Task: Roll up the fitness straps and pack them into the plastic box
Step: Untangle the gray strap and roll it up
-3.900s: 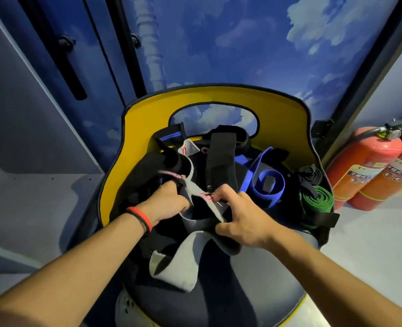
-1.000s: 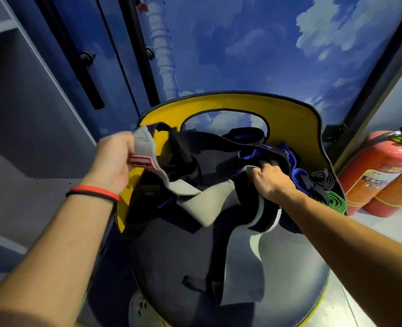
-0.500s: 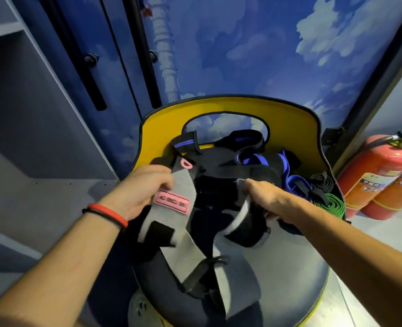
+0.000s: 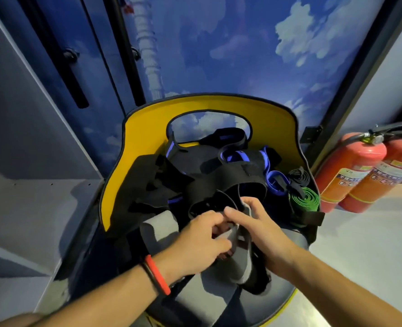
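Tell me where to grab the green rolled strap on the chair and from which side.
Probably from above and the right: clasp the green rolled strap around its outer rim, so the coil stays wound. Its spiral face tilts upward, and the blue strap crowds its left.

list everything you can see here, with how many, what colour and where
chair: one, yellow back with black edge, centre
black straps: several, tangled, count unclear, piled on the chair seat
blue straps: count unclear, blue and black, back right of the pile
green roll: one, green, right edge of the seat
black roll: one, black, just behind the green roll
grey strap: one, grey, front of the pile, held by both hands
fire extinguishers: two, red, on the floor at right
wall: blue with white clouds, behind the chair
shelf: one, grey, left
wristband: one, red and black, left wrist
left hand: grips the grey strap
right hand: pinches the grey strap
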Demonstrator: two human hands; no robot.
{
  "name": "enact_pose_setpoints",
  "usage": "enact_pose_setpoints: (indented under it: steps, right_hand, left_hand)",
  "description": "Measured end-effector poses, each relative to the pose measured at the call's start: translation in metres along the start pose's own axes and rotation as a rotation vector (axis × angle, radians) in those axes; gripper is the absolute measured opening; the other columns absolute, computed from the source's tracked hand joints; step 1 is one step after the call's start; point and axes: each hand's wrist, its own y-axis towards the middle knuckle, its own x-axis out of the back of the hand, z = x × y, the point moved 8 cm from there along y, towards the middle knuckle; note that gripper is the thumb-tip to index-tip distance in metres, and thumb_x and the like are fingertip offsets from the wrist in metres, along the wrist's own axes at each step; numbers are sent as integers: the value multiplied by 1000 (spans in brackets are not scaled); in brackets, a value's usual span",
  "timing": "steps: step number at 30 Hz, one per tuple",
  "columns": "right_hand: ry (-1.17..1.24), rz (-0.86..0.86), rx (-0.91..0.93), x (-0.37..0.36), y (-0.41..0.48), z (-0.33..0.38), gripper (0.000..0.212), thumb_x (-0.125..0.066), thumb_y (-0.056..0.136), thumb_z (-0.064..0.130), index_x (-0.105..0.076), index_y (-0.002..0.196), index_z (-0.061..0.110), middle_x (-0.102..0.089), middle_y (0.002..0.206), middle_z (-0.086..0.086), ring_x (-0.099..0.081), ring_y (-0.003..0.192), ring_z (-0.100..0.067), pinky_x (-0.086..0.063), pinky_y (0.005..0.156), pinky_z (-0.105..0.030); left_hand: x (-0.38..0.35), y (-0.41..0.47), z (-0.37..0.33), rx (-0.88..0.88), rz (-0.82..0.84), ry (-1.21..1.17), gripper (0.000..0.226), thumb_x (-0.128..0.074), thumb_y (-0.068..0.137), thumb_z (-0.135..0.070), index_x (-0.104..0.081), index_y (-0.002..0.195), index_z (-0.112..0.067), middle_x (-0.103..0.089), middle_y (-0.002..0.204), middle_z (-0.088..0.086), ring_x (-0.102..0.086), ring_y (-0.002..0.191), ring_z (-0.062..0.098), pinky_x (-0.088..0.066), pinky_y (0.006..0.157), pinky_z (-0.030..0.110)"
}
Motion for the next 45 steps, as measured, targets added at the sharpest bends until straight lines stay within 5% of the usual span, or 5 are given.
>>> enact_pose_setpoints:
  steps: [8, 14, 34, 41, 45]
  right_hand:
    - [10, -188, 36, 29, 17, 23, 19, -66, 89, 11, -63, 108, 10, -70, 108, -26, -64, 79, -28, -53, 71, -40]
    - [294, -105, 22, 27, 20, 27, 33, -53, 102, 19, -51, 130, 2, -71, 111, -26, -57, 87, -32, -51, 89, -50]
    - [-74, -225, 203, 57, 22, 61, 15, -56, 102, 19, -54, 113, 10, -65, 88, -11, -56, 75, -22, -50, 74, -44]
    - [-71, -285, 173, 62, 39, 54, 12, -58, 101, 29, -56, 109, 21, -64, 89, -7, -56, 77, -20, -49, 77, -43]
    - [-118, -272, 152, 58, 38, 46, 16, -60, 101, 26, -56, 111, 15, -65, 88, -7, -57, 76, -19, -48, 77, -41]
  left_hand:
    - [61, 34, 7, 31, -298, -38, 11, -72, 82, -11, -73, 83, -22, -73, 77, -3, -69, 73, 10, -58, 73, 34]
    - [84, 61, 39, 136, -423, 436, 53, -74, 83, -50, -37, 113, -26, -40, 120, 0, -57, 99, 29, -43, 74, 37]
    - [179, 138, 84, 391, -627, -1056, 41, -38, 108, -8, -42, 148, -2, -59, 134, 14, -66, 109, 23, -58, 74, 27]
    - [168, 126, 54, 176, -687, 33, 46, -75, 87, -26, -61, 131, -26, -47, 137, 8, -54, 124, 30, -42, 105, 33]
    - [61, 117, 5, -479, -30, 557, 23, -67, 93, -34, -74, 114, -35, -57, 132, -8, -47, 128, 16, -37, 112, 43]
